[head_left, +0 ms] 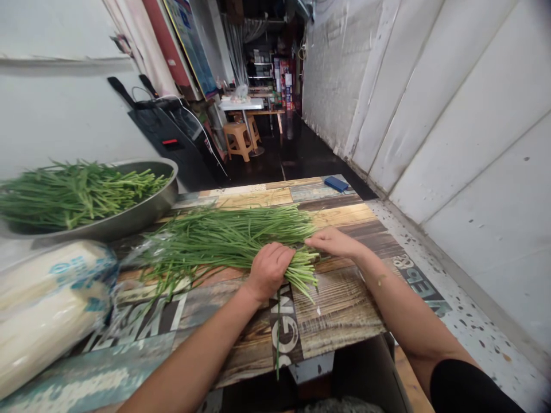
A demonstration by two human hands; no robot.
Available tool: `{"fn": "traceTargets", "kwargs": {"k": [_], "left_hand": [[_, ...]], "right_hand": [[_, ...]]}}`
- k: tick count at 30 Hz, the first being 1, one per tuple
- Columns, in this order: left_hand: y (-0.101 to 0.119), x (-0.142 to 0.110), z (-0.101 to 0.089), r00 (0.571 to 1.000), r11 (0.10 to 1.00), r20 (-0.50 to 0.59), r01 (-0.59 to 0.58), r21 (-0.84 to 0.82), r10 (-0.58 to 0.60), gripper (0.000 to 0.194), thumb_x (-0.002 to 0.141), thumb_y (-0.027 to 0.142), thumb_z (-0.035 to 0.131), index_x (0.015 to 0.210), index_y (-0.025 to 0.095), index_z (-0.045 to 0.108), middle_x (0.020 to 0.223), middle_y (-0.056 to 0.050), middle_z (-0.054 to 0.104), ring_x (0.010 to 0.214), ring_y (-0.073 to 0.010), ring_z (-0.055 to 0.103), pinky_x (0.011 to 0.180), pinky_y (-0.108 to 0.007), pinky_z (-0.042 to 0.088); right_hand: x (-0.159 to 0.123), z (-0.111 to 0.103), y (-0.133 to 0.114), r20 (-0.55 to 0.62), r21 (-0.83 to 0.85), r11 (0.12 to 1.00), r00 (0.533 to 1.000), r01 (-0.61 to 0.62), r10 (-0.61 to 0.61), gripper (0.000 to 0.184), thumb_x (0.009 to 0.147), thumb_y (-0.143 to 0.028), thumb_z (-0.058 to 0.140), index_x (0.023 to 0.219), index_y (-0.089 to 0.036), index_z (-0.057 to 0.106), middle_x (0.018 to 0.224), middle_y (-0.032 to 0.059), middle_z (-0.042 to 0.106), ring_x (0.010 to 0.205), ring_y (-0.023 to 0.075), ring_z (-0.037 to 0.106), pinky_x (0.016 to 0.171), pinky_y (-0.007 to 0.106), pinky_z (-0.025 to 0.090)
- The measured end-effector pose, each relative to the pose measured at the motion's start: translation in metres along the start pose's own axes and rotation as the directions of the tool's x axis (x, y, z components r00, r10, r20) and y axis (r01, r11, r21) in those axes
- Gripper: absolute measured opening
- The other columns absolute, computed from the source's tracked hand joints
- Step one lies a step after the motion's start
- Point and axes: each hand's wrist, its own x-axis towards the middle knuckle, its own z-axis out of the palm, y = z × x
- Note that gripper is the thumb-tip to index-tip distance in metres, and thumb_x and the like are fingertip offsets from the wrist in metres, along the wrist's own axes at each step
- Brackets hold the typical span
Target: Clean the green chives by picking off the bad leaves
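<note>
A heap of long green garlic chives [224,229] lies across the table, pale cut ends to the right, leaf tips to the left. My left hand [270,269] is wrapped round a bunch of them near the stem ends, which fan out past my fist. To its right, my right hand [333,242] has its fingers pinched together at the pale ends of the stems. What sits between those fingertips is too small to make out. One loose chive [278,338] hangs down over the table's near edge.
A large metal bowl [170,178] full of chives stands at the left, behind a plastic-wrapped white package [51,310]. The wood-patterned table [340,310] has a small blue box [336,183] at its far corner. A white wall [473,143] runs along the right. Stools [237,140] stand farther back.
</note>
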Motion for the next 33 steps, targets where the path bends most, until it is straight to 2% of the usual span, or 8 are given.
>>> {"fn": "traceTargets", "kwargs": {"k": [3, 5, 9, 15, 19, 23, 27, 33], "left_hand": [[-0.001, -0.002, 0.001, 0.999, 1.0, -0.016, 0.03, 0.0, -0.03, 0.017, 0.086, 0.018, 0.045, 0.094, 0.014, 0.059, 0.083, -0.009, 0.067, 0.08, -0.0209, 0.056, 0.073, -0.034, 0.046], [-0.001, -0.002, 0.001, 0.999, 0.999, -0.02, 0.032, -0.009, -0.032, 0.017, 0.085, 0.017, 0.047, 0.097, 0.013, 0.059, 0.085, -0.009, 0.067, 0.081, -0.0213, 0.056, 0.074, -0.035, 0.046], [-0.002, -0.001, 0.001, 1.0, 0.999, 0.023, 0.016, -0.027, -0.016, 0.027, 0.085, 0.019, 0.047, 0.109, 0.011, 0.057, 0.091, -0.011, 0.067, 0.084, -0.022, 0.056, 0.075, -0.036, 0.046], [-0.001, -0.004, 0.0, 0.998, 0.997, 0.004, 0.055, -0.055, -0.055, 0.025, 0.086, 0.025, 0.047, 0.103, 0.013, 0.061, 0.083, -0.01, 0.066, 0.081, -0.0215, 0.056, 0.075, -0.036, 0.046], [-0.001, -0.004, 0.0, 0.997, 0.997, -0.008, 0.073, -0.04, -0.074, 0.02, 0.085, 0.026, 0.05, 0.097, 0.014, 0.061, 0.085, -0.01, 0.067, 0.084, -0.0225, 0.056, 0.076, -0.036, 0.045], [-0.002, -0.005, 0.001, 0.994, 0.996, -0.079, 0.067, -0.053, -0.071, 0.021, 0.085, 0.02, 0.048, 0.103, 0.015, 0.057, 0.099, -0.011, 0.067, 0.096, -0.0235, 0.058, 0.084, -0.039, 0.044], [-0.001, -0.007, 0.001, 0.982, 0.993, -0.154, 0.105, -0.045, -0.11, 0.022, 0.086, 0.017, 0.047, 0.106, 0.016, 0.054, 0.112, -0.014, 0.065, 0.101, -0.0228, 0.058, 0.085, -0.038, 0.045], [-0.002, -0.006, 0.0, 0.986, 0.994, -0.129, 0.107, -0.012, -0.107, 0.021, 0.085, 0.02, 0.05, 0.105, 0.016, 0.054, 0.119, -0.014, 0.062, 0.1, -0.0238, 0.056, 0.084, -0.039, 0.045]], "right_hand": [[0.006, -0.014, 0.019, -0.349, 0.012, 0.997, 0.934, -0.076, 0.075, 0.05, 0.085, -0.054, 0.043, 0.05, -0.019, 0.038, 0.047, -0.0041, 0.034, 0.046, 0.0086, 0.031, 0.048, 0.024, 0.026], [0.011, -0.02, 0.033, -0.51, -0.151, 0.988, 0.859, -0.031, -0.05, 0.041, 0.085, -0.047, 0.048, 0.057, -0.017, 0.053, 0.058, 0.0009, 0.051, 0.058, 0.0129, 0.046, 0.059, 0.026, 0.037], [0.021, -0.017, 0.053, -0.346, -0.596, 0.798, 0.868, 0.089, -0.356, 0.015, 0.08, -0.028, 0.062, 0.085, -0.015, 0.067, 0.093, 0.0094, 0.064, 0.091, 0.0203, 0.053, 0.085, 0.035, 0.038], [0.023, -0.009, 0.053, -0.249, -0.683, 0.718, 0.882, 0.134, -0.401, 0.007, 0.077, -0.02, 0.065, 0.08, -0.015, 0.067, 0.084, 0.008, 0.062, 0.087, 0.0204, 0.051, 0.082, 0.036, 0.04], [0.018, -0.011, 0.039, -0.335, -0.561, 0.798, 0.82, 0.221, -0.463, 0.006, 0.076, -0.018, 0.062, 0.08, -0.017, 0.067, 0.095, 0.0081, 0.061, 0.093, 0.0209, 0.051, 0.084, 0.037, 0.041], [0.011, -0.009, 0.021, -0.391, -0.088, 0.97, 0.888, 0.227, -0.243, 0.017, 0.078, -0.032, 0.062, 0.078, -0.016, 0.064, 0.08, 0.0034, 0.063, 0.073, 0.0148, 0.055, 0.069, 0.029, 0.044], [0.007, -0.004, 0.008, -0.336, 0.3, 0.944, 0.941, 0.139, -0.031, 0.029, 0.076, -0.043, 0.063, 0.069, -0.015, 0.061, 0.065, 0.0003, 0.063, 0.057, 0.0101, 0.053, 0.058, 0.025, 0.043], [0.003, 0.004, -0.001, -0.218, 0.414, 0.899, 0.974, 0.146, -0.058, 0.027, 0.07, -0.04, 0.071, 0.071, -0.015, 0.064, 0.063, 0.0006, 0.065, 0.057, 0.0096, 0.055, 0.057, 0.024, 0.044]]}}
